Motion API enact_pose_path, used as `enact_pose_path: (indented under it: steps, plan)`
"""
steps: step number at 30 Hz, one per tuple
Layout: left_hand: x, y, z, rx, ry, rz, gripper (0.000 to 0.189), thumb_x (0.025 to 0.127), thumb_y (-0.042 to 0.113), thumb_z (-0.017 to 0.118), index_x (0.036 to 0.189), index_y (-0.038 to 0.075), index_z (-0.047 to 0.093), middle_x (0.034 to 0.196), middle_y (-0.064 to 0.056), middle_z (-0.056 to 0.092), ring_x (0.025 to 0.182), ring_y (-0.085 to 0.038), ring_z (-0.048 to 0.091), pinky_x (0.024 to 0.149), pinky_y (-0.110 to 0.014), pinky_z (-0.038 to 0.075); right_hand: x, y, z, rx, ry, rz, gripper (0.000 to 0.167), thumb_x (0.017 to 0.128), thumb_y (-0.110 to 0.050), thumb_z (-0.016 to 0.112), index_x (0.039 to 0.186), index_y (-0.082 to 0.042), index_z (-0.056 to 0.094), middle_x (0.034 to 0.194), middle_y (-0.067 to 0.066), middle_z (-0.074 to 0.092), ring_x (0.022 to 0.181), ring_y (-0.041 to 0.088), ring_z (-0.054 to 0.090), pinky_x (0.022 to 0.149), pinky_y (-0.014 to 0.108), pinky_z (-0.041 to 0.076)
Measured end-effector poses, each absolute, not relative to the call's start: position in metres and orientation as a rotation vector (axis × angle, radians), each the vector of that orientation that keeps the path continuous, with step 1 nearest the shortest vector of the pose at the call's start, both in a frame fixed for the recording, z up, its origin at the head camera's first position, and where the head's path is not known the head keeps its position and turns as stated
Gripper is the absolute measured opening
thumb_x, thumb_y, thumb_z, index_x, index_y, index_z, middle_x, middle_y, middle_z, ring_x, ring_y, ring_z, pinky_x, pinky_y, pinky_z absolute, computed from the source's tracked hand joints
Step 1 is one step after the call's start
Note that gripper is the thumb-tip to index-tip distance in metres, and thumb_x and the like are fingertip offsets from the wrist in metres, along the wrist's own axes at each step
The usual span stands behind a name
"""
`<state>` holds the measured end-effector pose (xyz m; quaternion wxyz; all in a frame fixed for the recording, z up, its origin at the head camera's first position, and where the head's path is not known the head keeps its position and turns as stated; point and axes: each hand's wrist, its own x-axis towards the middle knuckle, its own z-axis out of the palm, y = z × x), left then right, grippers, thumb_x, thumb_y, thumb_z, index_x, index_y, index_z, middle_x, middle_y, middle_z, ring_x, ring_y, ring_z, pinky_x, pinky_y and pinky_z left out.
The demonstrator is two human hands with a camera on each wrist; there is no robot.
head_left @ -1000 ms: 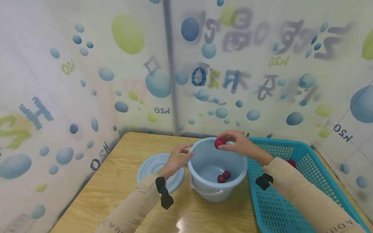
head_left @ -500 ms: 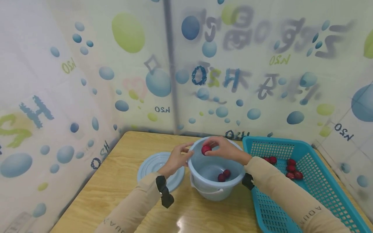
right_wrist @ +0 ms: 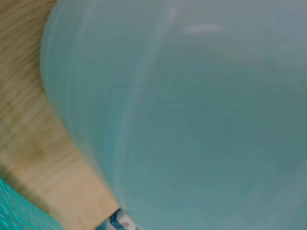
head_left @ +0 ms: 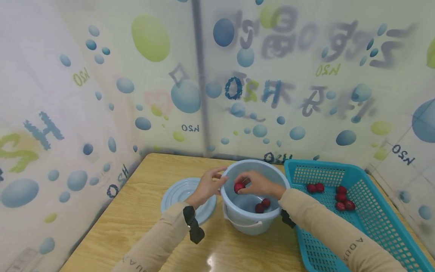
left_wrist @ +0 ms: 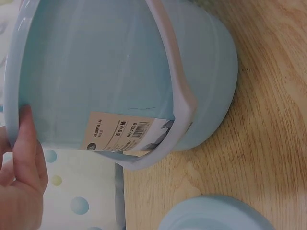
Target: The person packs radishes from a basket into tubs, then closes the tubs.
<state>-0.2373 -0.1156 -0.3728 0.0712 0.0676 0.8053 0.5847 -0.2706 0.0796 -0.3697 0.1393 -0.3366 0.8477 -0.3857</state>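
Note:
A pale blue bucket [head_left: 238, 223] stands upright on the wooden table in the head view. My left hand [head_left: 206, 187] grips its left rim; the left wrist view shows the fingers [left_wrist: 26, 148] against the outer wall, just under the rim. Inside the bucket's mouth, below rim level, my right hand [head_left: 261, 186] pinches a dark red plum [head_left: 238, 187] between thumb and fingers. Two more plums [head_left: 259, 208] lie on the bucket's floor. The right wrist view is filled by the bucket's outer wall [right_wrist: 192, 120], so the right hand is hidden there.
A turquoise mesh basket [head_left: 365, 179] sits right of the bucket, with several plums [head_left: 341, 197] toward its back. The bucket's round blue lid [head_left: 171, 194] lies on the table [head_left: 115, 230] at left. A patterned curtain [head_left: 238, 124] hangs behind.
My right hand has moved left from the bucket's back rim and down into its mouth with the plum. The left hand keeps its place on the rim.

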Motion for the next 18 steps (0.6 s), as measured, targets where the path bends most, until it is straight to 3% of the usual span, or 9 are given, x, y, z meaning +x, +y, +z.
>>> enact_pose_path:
  steps: [2,7,14,18]
  plan:
    - [-0.2376,-0.1155,-0.3731,0.207,2.419,1.759,0.040,0.088,0.015,0.054,0.128,0.010,0.047,0.105,-0.018,0.052,0.081,-0.024,0.060,0.057,-0.031,0.054,-0.2699,0.0792,-0.3713,-0.936,2.461,-1.097,0.029,0.076,-0.007,0.067,0.104,-0.003,0.059,0.096,0.004,0.060,0.092,0.022,0.057,0.081,0.040,0.047]
    - [-0.2366,-0.1166,-0.3728,0.197,2.402,1.775,0.040,0.088,0.014,0.054,0.128,0.009,0.047,0.107,-0.019,0.051,0.090,-0.034,0.058,0.058,-0.031,0.054,-0.2699,0.0758,-0.3709,-0.862,2.491,-1.058,0.031,0.075,-0.005,0.067,0.105,-0.001,0.058,0.095,0.003,0.060,0.091,0.021,0.057,0.081,0.036,0.048]
    - [-0.2367,-0.1166,-0.3722,0.191,2.412,1.763,0.040,0.088,0.015,0.055,0.128,0.010,0.047,0.108,-0.018,0.051,0.084,-0.024,0.059,0.059,-0.031,0.054,-0.2711,0.0718,-0.3665,-0.792,2.498,-1.028,0.030,0.075,-0.005,0.067,0.103,-0.002,0.059,0.094,0.003,0.059,0.090,0.021,0.058,0.079,0.034,0.049]
    - [-0.2364,-0.1168,-0.3718,0.193,2.393,1.780,0.041,0.088,0.015,0.054,0.128,0.010,0.047,0.109,-0.019,0.051,0.088,-0.030,0.058,0.059,-0.031,0.054,-0.2718,0.0714,-0.3702,-0.772,2.496,-1.012,0.029,0.074,-0.005,0.068,0.101,-0.004,0.059,0.094,0.003,0.059,0.091,0.021,0.058,0.078,0.033,0.049]
